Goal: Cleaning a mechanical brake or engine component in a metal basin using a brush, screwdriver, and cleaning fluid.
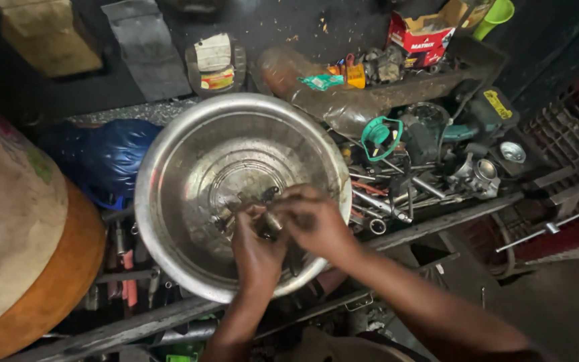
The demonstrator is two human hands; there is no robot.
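Steel, dull and greasy: one wide metal bowl (169, 194) holds a few small dark metal parts (256, 201) at its bottom. Both hands work inside it; the left hand (257, 251) and right hand (313, 221) pinch one small part (273, 221) together. Beside it, a tray of tools (403, 181).

Left hand (257, 251) and right hand (313, 221) together, fingers curled, perhaps pinching, forearms converging.
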